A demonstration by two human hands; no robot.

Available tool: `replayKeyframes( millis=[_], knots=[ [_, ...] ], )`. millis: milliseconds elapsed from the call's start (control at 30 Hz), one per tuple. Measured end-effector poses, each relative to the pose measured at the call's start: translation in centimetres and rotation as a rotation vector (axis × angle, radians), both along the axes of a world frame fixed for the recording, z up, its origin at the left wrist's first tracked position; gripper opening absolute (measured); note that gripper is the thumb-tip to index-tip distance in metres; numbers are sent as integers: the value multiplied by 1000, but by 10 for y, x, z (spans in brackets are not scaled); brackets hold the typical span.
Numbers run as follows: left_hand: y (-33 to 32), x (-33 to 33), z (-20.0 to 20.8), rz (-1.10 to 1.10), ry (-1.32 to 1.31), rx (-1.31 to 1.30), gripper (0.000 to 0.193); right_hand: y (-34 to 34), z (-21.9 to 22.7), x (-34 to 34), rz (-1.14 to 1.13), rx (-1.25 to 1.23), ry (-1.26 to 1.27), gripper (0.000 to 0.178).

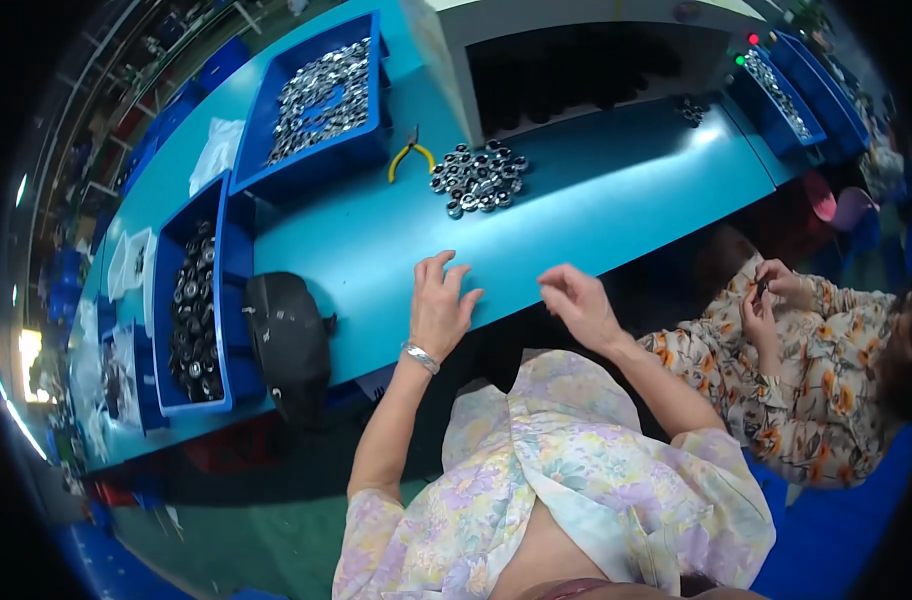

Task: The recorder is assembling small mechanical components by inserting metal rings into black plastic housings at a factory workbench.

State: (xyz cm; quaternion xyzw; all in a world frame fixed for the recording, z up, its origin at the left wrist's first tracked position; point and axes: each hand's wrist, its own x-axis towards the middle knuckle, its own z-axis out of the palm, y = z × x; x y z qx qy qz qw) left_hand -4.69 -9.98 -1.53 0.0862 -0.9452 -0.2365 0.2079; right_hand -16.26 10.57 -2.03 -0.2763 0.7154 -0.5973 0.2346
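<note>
My left hand [439,305] and right hand [579,308] are hovering released, loosely curled, holding nothing visible; parts [479,182] are lying beyond, untouched.

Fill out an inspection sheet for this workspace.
Surface: teal table, bright glare toward its right.
Job's things: heap of round silvery and black parts beside yellow-handled pliers; blue bins of parts at left.
Clutter: dark rounded object at the front edge, left.
Hands: left hand open, contact with table unclear; right hand curled, contents unclear.
Cables: nothing seen.
Surroundings: co-worker at right, in patterned clothing.
</note>
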Motion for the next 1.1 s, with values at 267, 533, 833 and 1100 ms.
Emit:
replayKeyframes(
  millis=[267,533,833,1100],
  knots=[
    [-2,-19,-31,106,1,-85,42,-64,28,-170,-128,52,372,16],
    [-5,-23,-28,138,-60,-66,43,-183,27,-336,-176,232,832,23],
    [-2,-29,-25,155,-113,-70,46,-255,0,-398,-255,-217,1184,36],
    [0,-27,-20,190,-144,-78,47,-262,15,-419,-292,-274,1163,36]
  ],
)
